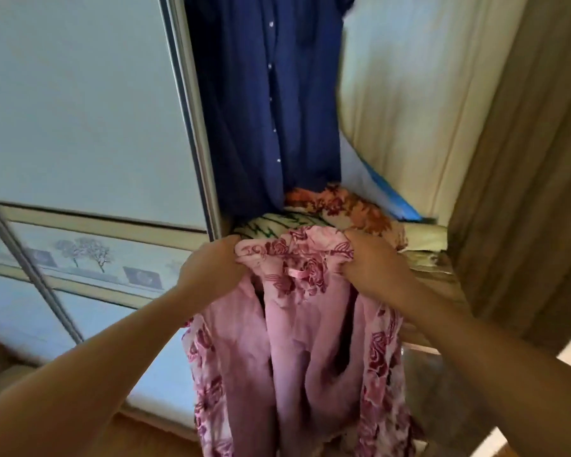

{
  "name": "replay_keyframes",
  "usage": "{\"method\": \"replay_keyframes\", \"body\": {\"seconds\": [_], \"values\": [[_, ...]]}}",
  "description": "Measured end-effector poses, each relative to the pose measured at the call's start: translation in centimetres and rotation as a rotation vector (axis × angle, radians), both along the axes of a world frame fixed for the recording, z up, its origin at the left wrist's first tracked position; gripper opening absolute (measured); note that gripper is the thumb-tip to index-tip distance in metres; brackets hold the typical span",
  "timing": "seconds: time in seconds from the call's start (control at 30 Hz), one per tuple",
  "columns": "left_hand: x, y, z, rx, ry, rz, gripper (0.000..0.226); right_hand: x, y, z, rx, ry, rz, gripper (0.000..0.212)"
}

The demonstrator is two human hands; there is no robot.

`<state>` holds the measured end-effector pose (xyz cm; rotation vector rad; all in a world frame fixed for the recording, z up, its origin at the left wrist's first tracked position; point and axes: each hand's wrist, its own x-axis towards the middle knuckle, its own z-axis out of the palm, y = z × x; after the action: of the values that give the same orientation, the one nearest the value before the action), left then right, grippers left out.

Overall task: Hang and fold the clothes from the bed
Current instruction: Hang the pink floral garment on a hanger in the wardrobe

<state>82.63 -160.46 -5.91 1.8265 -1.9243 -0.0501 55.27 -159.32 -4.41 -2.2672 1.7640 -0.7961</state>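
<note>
Mid-step: holding pink floral garment (297,324) up by top edge before open wardrobe, just above stack of folded cloths (337,206), below hanging navy shirt (264,103). Pinched at one corner by left grip (211,272), at the other by right grip (373,262), both curled into fabric. Next, likely: bring corners together to fold, or find a hanger. Thin, limp, rose-printed, small bow at neckline, hanging in loose folds

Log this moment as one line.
hands: left hand and right hand grip pink floral garment by top edge | garment: drapes down | behind: navy shirt hanging above fabric pile
</note>
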Motion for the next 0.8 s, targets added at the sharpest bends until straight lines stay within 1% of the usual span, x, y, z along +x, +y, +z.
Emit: {"method": "replay_keyframes", "body": {"seconds": [0.07,0.1,0.2,0.27,0.5,0.6,0.77,0.8], "values": [[-2.0,-2.0,2.0,-0.033,-0.019,-0.077,0.007,-2.8,-0.5,2.0,-0.065,0.026,-0.040,0.049],[-3.1,-3.0,3.1,-0.038,-0.025,-0.108,0.007,-4.1,-1.1,2.9,-0.079,0.054,-0.075,0.045],[-6.5,-5.7,7.0,-0.060,-0.036,-0.162,0.017,-7.7,-2.9,6.0,-0.070,0.132,-0.177,0.021],[-8.3,-7.7,9.5,-0.097,-0.039,-0.179,0.019,-9.5,-4.2,8.3,-0.088,0.138,-0.214,0.012],[-11.7,-15.6,18.9,-0.145,-0.005,-0.202,0.014,-14.6,-9.1,16.1,-0.157,0.169,-0.325,0.013],[-12.7,-18.3,23.1,-0.185,0.000,-0.198,0.011,-15.7,-11.3,19.7,-0.207,0.189,-0.385,0.018],[-13.0,-22.5,30.9,-0.297,-0.017,-0.130,0.006,-16.1,-15.5,26.2,-0.334,0.203,-0.425,0.018],[-12.9,-23.3,32.5,-0.325,-0.020,-0.110,0.010,-15.9,-16.4,27.8,-0.368,0.202,-0.428,0.019]]}}
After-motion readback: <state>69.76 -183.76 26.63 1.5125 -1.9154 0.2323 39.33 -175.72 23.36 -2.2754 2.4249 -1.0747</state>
